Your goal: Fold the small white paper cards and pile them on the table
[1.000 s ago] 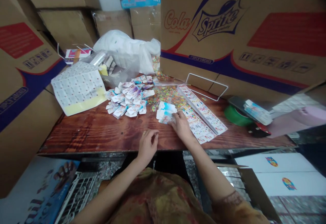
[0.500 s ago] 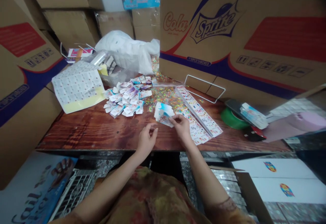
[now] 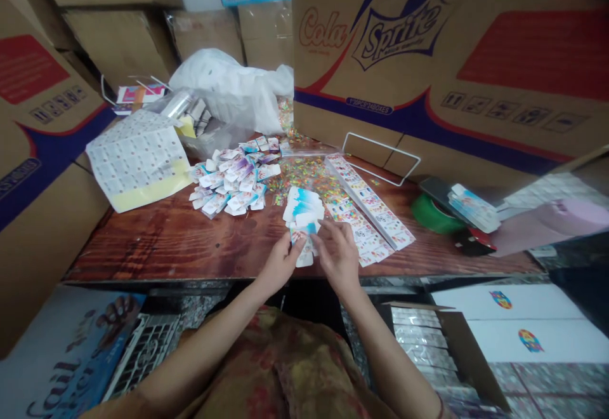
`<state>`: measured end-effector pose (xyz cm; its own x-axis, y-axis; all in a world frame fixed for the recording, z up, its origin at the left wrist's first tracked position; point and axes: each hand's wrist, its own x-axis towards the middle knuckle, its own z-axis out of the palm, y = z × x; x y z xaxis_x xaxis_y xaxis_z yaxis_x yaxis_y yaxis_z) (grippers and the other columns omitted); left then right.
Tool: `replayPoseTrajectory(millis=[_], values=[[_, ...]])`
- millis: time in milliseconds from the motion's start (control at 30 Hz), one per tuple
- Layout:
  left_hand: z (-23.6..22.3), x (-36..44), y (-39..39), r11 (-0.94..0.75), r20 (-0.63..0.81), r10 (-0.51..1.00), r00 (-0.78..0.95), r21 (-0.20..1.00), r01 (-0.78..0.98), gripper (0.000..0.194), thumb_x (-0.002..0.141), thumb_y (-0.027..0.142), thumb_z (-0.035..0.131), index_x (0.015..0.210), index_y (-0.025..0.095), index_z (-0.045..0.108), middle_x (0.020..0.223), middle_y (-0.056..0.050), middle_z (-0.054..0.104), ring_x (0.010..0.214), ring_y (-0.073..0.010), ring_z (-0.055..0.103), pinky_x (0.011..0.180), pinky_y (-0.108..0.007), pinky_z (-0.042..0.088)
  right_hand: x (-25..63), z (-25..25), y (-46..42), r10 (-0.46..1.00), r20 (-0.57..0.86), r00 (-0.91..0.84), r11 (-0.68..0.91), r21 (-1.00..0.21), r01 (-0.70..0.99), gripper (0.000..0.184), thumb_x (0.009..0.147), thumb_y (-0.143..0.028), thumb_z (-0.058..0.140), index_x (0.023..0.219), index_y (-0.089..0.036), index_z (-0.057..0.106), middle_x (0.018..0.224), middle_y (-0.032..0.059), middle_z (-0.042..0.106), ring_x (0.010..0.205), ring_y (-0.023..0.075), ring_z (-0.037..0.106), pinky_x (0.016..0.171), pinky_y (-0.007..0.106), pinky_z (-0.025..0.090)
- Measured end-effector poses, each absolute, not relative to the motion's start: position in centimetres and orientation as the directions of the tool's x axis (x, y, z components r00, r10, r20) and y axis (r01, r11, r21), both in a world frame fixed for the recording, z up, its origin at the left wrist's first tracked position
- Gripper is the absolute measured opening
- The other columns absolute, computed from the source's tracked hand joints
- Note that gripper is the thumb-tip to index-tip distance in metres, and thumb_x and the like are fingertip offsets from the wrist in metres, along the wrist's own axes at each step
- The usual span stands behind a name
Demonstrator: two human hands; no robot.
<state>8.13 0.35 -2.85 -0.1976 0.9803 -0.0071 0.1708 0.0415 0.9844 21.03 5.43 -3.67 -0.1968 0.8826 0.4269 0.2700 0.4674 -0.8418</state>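
A small printed blue-and-white card (image 3: 305, 232) is held upright in front of me, near the table's front edge. My left hand (image 3: 280, 263) is closed, pinching its left side between thumb and fingers. My right hand (image 3: 340, 251) is closed at its right side, with the thumb against the card and fingers curled behind. Just beyond lies a fanned stack of similar cards (image 3: 302, 202). To the left is a heap of small folded card packets (image 3: 233, 181). Long printed sticker strips (image 3: 375, 209) lie right of my right hand.
Colourful small bits (image 3: 304, 174) lie in a clear bag behind the cards. A large carton (image 3: 428, 89) stands at the back right, with a white wire frame (image 3: 380, 159) before it. A green tape roll (image 3: 435, 212) sits at right; a patterned sheet (image 3: 137, 159) lies at left.
My right hand has brought a card back towards me from the stack. My left hand has moved slightly forward and right and now grips the card too. The view has shifted slightly.
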Motion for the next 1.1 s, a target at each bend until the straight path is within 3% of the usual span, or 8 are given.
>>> replayPoseTrajectory(millis=[133,300,467,567,667,733,933,1100], values=[[-2.1,7.3,-0.6,0.026,0.004,0.998,-0.061,0.882,0.470,0.025,0.091,0.037,0.041,0.103,0.017,0.051,0.089,-0.007,0.065,0.083,-0.0212,0.062,0.075,-0.031,0.045,21.1,-3.0,5.5,0.699,0.598,-0.392,0.713,-0.547,0.438,0.023,0.089,-0.026,0.055,0.109,-0.026,0.067,0.103,0.0092,0.058,0.091,0.0222,0.054,0.084,0.041,0.046],[-1.3,6.2,-1.5,0.028,-0.044,0.999,0.015,0.824,0.566,0.028,0.094,0.035,0.033,0.108,0.016,0.047,0.095,-0.009,0.065,0.084,-0.0214,0.061,0.074,-0.032,0.045,20.3,-3.2,5.6,0.577,0.703,-0.415,0.816,-0.480,0.321,0.014,0.089,-0.022,0.057,0.098,-0.022,0.067,0.087,0.0050,0.062,0.083,0.0181,0.059,0.096,0.047,0.040],[-2.1,4.6,-2.0,0.049,-0.089,0.995,0.045,0.826,0.562,0.030,0.092,0.033,0.037,0.115,0.016,0.045,0.098,-0.010,0.064,0.089,-0.0221,0.060,0.079,-0.035,0.045,19.6,-3.1,4.4,0.566,0.718,-0.406,0.825,-0.496,0.272,0.011,0.087,-0.016,0.057,0.086,-0.022,0.066,0.081,0.0014,0.065,0.077,0.0153,0.063,0.103,0.046,0.036],[-2.4,4.1,-2.1,0.067,-0.102,0.991,0.085,0.937,0.344,0.027,0.088,0.032,0.044,0.109,0.016,0.049,0.096,-0.007,0.064,0.088,-0.0176,0.058,0.080,-0.032,0.046,19.2,-2.7,3.4,0.555,0.709,-0.434,0.830,-0.508,0.231,0.018,0.087,-0.009,0.052,0.086,-0.022,0.064,0.082,0.0006,0.067,0.078,0.0139,0.064,0.108,0.046,0.032],[-2.5,4.1,-2.2,0.227,-0.229,0.939,0.255,0.973,0.040,0.022,0.082,0.033,0.050,0.088,0.013,0.056,0.077,-0.003,0.062,0.072,-0.0133,0.058,0.069,-0.026,0.048,18.9,-2.4,2.5,0.572,0.668,-0.477,0.805,-0.568,0.169,0.017,0.087,-0.009,0.050,0.084,-0.021,0.061,0.079,-0.0007,0.067,0.076,0.0129,0.064,0.111,0.045,0.028],[-2.6,4.1,-2.4,0.351,-0.331,0.882,0.336,0.936,0.000,0.021,0.078,0.032,0.051,0.070,0.013,0.054,0.060,-0.001,0.057,0.057,-0.0114,0.055,0.059,-0.024,0.046,18.8,-2.1,2.1,0.605,0.596,-0.528,0.760,-0.629,0.163,0.014,0.088,-0.012,0.051,0.082,-0.022,0.059,0.077,-0.0016,0.066,0.074,0.0129,0.063,0.111,0.046,0.028],[-3.5,3.9,-2.9,0.234,-0.261,0.961,0.096,0.946,0.226,0.016,0.065,0.020,0.057,0.055,0.015,0.046,0.049,0.005,0.045,0.047,-0.0068,0.041,0.045,-0.019,0.030,19.0,-1.2,1.5,0.567,0.390,-0.726,0.728,-0.649,0.220,0.014,0.089,-0.012,0.047,0.080,-0.020,0.053,0.076,-0.0010,0.063,0.074,0.0135,0.062,0.110,0.052,0.024],[-3.2,4.0,-3.4,0.187,-0.187,0.982,-0.006,0.981,0.043,0.023,0.060,0.024,0.071,0.057,0.013,0.050,0.055,0.005,0.046,0.053,-0.0057,0.038,0.050,-0.019,0.030,18.9,-0.6,1.0,0.659,0.465,-0.592,0.649,-0.749,0.135,0.008,0.088,-0.016,0.054,0.086,-0.021,0.059,0.082,0.0008,0.065,0.078,0.0147,0.061,0.101,0.044,0.037]])
